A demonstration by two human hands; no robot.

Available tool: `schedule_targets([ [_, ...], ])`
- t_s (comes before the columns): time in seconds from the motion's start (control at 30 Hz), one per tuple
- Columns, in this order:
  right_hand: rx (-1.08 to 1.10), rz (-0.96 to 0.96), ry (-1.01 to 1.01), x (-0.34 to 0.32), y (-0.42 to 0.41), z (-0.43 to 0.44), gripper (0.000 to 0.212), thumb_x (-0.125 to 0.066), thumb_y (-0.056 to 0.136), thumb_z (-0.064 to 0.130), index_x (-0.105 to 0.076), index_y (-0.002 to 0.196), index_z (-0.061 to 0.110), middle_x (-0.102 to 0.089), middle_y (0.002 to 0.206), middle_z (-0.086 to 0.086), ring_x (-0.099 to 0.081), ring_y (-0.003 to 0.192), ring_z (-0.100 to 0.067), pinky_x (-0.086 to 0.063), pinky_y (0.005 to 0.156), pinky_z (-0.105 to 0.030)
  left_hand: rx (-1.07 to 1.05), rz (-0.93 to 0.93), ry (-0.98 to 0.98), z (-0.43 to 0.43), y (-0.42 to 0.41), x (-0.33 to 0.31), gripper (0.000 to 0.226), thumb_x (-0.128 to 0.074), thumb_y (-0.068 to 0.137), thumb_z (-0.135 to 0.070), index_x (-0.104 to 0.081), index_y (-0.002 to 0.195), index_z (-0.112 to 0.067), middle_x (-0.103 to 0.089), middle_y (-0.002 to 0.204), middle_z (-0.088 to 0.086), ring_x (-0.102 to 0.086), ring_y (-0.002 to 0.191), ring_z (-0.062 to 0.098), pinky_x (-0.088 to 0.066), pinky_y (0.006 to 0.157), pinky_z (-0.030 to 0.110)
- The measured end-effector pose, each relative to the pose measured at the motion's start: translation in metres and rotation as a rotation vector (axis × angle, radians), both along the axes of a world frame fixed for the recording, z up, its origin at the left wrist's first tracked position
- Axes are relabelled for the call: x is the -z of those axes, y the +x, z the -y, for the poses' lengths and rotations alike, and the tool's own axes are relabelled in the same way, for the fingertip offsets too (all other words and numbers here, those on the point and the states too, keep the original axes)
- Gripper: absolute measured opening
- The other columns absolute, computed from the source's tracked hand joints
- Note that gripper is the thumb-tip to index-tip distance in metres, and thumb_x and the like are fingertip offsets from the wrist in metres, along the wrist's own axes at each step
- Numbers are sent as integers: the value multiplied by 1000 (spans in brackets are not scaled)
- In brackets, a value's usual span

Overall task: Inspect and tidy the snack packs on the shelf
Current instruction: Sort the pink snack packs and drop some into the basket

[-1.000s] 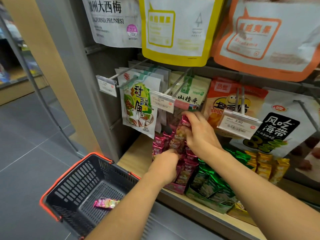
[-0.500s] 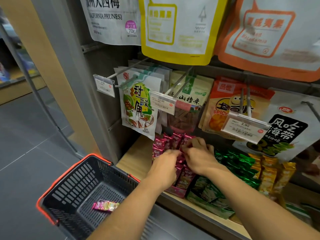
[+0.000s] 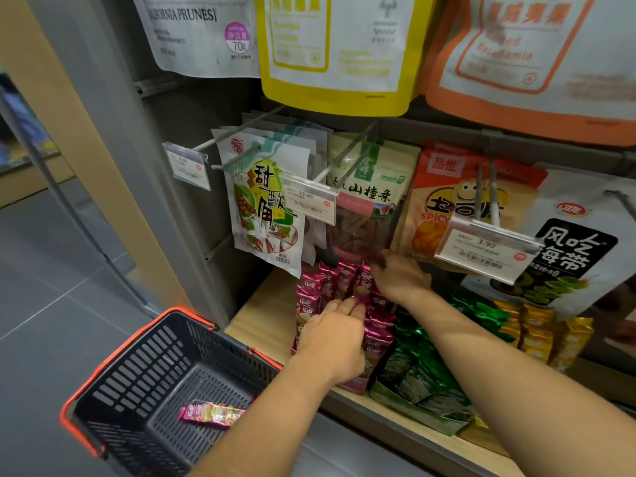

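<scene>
Top row bags: three large hanging pouches; the white one (image 3: 203,32) reads "CALIFORNIA PRUNES" and "70g"; the yellow-edged one (image 3: 339,53) is too blurred to read; the orange-edged one (image 3: 537,60) seems to read "Macadamia".
Peg row bags: four fronts show; tamarind bag (image 3: 266,204) with 甜酸角; hawthorn bag (image 3: 370,197) with 山楂条; orange bag (image 3: 454,197) with "SPICY"; seaweed bag (image 3: 578,242) with 风吃海带.
Basket: one black basket (image 3: 151,383) with orange rim, on the floor beside the shelf (image 3: 261,318); one pink pack (image 3: 213,414) lies in it.
Price tags: three (image 3: 187,165), (image 3: 309,204), (image 3: 485,249); "13.80" and "3.90" readable.
Snack packs: magenta foil packs (image 3: 311,294) with 乐吧, standing in rows in a tray at the shelf's left; count unclear. Green packs (image 3: 416,370) and gold packs (image 3: 537,335) to their right.
Left hand (image 3: 332,339): fingers curled, tips pinching the top of a magenta pack.
Right hand (image 3: 401,280): fingers bent down onto the back row's tops; whether it grips one, cannot tell.
</scene>
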State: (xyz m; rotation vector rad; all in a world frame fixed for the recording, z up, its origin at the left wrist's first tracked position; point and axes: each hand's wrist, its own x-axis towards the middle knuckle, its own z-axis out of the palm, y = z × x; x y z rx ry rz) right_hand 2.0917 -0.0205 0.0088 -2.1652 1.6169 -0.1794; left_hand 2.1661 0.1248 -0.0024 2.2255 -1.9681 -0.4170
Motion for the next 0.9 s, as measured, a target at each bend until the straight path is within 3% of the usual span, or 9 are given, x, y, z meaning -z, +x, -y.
schedule_targets([
  [0.1, 9, -114, -73, 9, 12, 1, 26, -54, 93, 43, -63, 112, 28, -64, 114, -1, -54, 115, -25, -33, 99, -45, 5, -84, 19, 1, 4, 0, 77, -55, 87, -17, -18, 154, -13, -17, 162, 4, -16, 148, 22, -21, 120, 35],
  [0.2, 35, -82, -204, 13, 15, -6, 15, -59, 91, 36, -69, 97, 27, -68, 100, 0, -59, 103, -24, -34, 91, -40, 15, -99, 25, 1, 6, 1, 76, -55, 87, -16, -18, 154, -12, -16, 162, 6, -14, 148, 22, -19, 121, 35],
  [0.37, -135, 285, -559, 5, 2, -30, 16, -60, 90, 10, -69, 104, 9, -64, 115, -6, -64, 94, -29, -47, 78, -32, 5, -53, 18, 1, 2, 0, 74, -57, 83, -14, -26, 151, -8, -17, 160, 8, -12, 144, 29, -28, 116, 45],
  [0.47, -304, 445, -737, -7, -11, -51, 17, -67, 82, -5, -69, 99, -1, -66, 110, -13, -67, 87, -31, -58, 66, -39, -16, -39, 0, 1, -1, -2, 72, -57, 81, -15, -30, 147, -6, -14, 159, 10, -9, 141, 31, -28, 115, 43],
  [0.6, -400, 550, -769, -25, -36, -84, 24, -63, 82, -10, -68, 105, -5, -64, 114, -18, -65, 102, -33, -58, 80, -44, -22, -106, -8, -1, 3, -2, 83, -59, 80, -15, -19, 152, -10, -15, 159, 9, -10, 142, 29, -20, 119, 37],
  [0.7, -509, 532, -899, -47, -60, -115, 22, -54, 91, -2, -68, 106, -9, -64, 113, -24, -62, 112, -37, -55, 91, -44, -3, -149, -21, -4, 6, -3, 85, -62, 81, -16, -19, 153, -12, -20, 158, 9, -14, 145, 31, -20, 120, 38],
  [0.8, -587, 527, -994, -76, -88, -140, 23, -47, 98, 3, -64, 110, -7, -64, 111, -26, -60, 114, -37, -54, 94, -43, 24, -135, -47, -5, 11, -4, 80, -63, 81, -17, -26, 152, -12, -28, 156, 10, -20, 145, 30, -21, 119, 39],
  [0.9, -614, 532, -1025, -98, -118, -164, 14, -48, 97, 1, -55, 109, 1, -64, 107, -25, -60, 111, -36, -51, 96, -37, 4, -101, -152, -10, 16, -13, 57, -57, 82, -9, -52, 139, -14, -39, 153, 5, -30, 143, 22, -23, 118, 30],
])
